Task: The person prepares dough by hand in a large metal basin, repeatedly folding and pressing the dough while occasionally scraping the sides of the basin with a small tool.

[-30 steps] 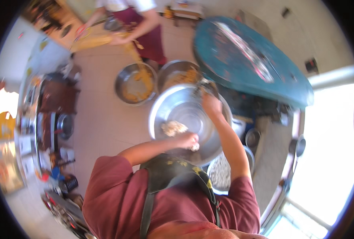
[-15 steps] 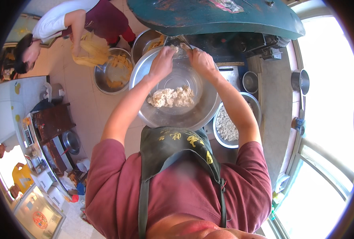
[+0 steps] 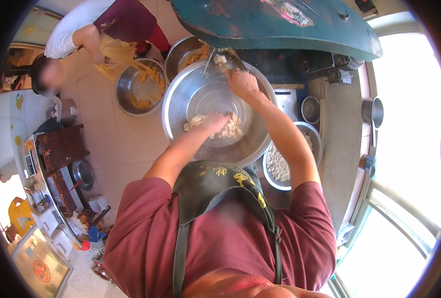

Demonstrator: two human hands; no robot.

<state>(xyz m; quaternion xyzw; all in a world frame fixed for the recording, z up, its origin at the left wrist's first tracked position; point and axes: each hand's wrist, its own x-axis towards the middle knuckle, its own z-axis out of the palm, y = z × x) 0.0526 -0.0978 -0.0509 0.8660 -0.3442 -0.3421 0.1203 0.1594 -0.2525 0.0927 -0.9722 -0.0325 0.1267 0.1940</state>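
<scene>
Dough pieces (image 3: pixel 232 129) lie in a large steel bowl (image 3: pixel 178 94) in front of me. My left hand (image 3: pixel 213 121) is down on the dough; motion blurs its fingers, so I cannot tell if they close on it. My right hand (image 3: pixel 241 83) grips the edge of a metal scoop-like piece (image 3: pixel 212 65) with dough bits in it, at the bowl's far rim beside the teal machine (image 3: pixel 280 27). A smaller bowl of pale crumbly mixture (image 3: pixel 279 161) sits under my right forearm.
A co-worker (image 3: pixel 121 22) bends at upper left, handling yellow sheets (image 3: pixel 116 52) above a steel bowl (image 3: pixel 125 97). Another bowl (image 3: pixel 175 57) stands behind mine. A cluttered unit (image 3: pixel 59 149) lines the left; a window (image 3: pixel 399 89) and small pot (image 3: pixel 372 109) are at right.
My left hand has come down from the metal piece at the far rim onto the dough. My right hand stays up at that piece. The co-worker bends lower than one second ago.
</scene>
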